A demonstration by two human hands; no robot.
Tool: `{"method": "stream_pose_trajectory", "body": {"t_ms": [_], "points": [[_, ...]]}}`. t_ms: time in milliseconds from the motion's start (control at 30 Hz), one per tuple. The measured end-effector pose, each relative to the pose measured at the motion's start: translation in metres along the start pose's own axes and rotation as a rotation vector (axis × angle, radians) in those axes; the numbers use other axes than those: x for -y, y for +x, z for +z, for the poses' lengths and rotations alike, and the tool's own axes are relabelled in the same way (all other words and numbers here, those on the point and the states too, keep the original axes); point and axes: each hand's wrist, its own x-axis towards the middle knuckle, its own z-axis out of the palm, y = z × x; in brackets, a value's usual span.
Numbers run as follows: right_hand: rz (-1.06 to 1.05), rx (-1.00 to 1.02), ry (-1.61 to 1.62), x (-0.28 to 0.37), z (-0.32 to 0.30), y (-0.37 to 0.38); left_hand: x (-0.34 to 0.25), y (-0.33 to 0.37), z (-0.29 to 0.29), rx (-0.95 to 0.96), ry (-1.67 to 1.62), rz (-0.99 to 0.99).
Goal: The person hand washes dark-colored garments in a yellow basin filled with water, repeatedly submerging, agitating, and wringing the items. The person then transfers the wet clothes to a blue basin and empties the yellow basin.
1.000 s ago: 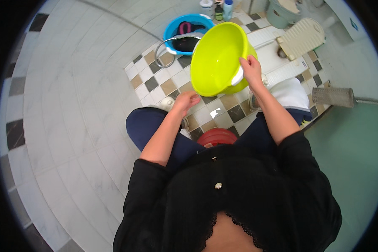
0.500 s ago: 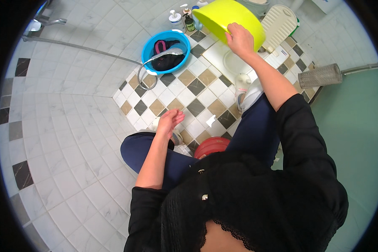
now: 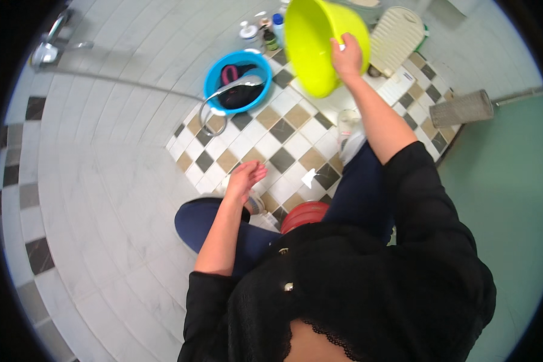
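Observation:
With my right hand I grip the rim of a yellow-green basin, which is tilted so its hollow inside faces left. My left hand hovers over my left knee, fingers loosely stretched and holding nothing. Ahead of it on the tiled floor stands a blue basin with dark cloth inside, one piece edged in pink. A shower head lies across the cloth, its metal hose curling over the basin's near side.
Pump bottles line the wall behind the blue basin. A cream washboard leans at the back right. Between my legs is a red stool or tub. A grey cylindrical brush-like thing stands by the glass panel.
The yellow-green basin has swung down and tipped further, so more of its inside shows. My right hand still grips its rim. My left hand has barely moved.

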Motion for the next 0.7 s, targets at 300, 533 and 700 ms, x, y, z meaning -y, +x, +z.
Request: {"method": "stream_pose_trajectory", "body": {"t_ms": [300, 533, 700], "points": [[1.002, 0.376, 1.275, 0.020, 0.029, -0.046, -0.028, 0.012, 0.020, 0.116, -0.112, 0.005], [0.777, 0.552, 1.057, 0.074, 0.022, -0.071, -0.076, -0.004, 0.044, 0.223, -0.561, 0.030], [0.646, 0.498, 1.022, 0.122, 0.022, -0.094, -0.084, 0.020, 0.010, 0.044, -0.642, 0.075]]}}
